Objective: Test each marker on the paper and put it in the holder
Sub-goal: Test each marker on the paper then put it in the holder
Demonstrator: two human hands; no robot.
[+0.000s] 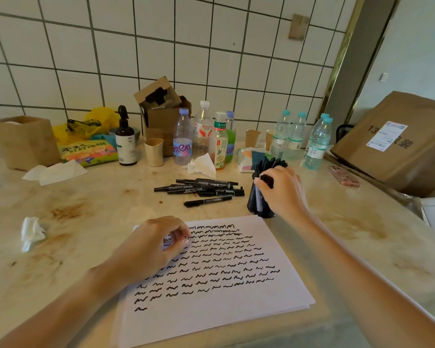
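The step in hand seems to be the putting-away part: the right hand (280, 189), right of the centre of the frame, is at the mouth of the black mesh holder (260, 202) and its fingers are curled around the top end of a black marker (266, 180) that stands at the rim; I judge that this marker is tested already and is going in among the others. The holder stands just above the upper right corner of the paper (211, 285), and many dark markers already stick out of its top, so the space inside looks tight.

The left hand (151, 244) rests on the upper left part of the paper; its fingers are loosely bent, thumb and forefinger near each other, and I cannot see anything held between them; it seems to keep the sheet from sliding. The paper lies in the lower centre of the frame and is covered with rows of short black squiggles almost to its lower left, where one squiggle stands alone in the last row.

A loose pile of markers (199, 188) lies on the counter (60, 209) in the centre, just left of the holder; these are, I think, the ones not yet tested.

The next move calls for letting the marker drop fully in, without tipping the holder; then the right hand must reach left to the pile, take one marker, uncap it, and draw a squiggle in the free space of the last row.
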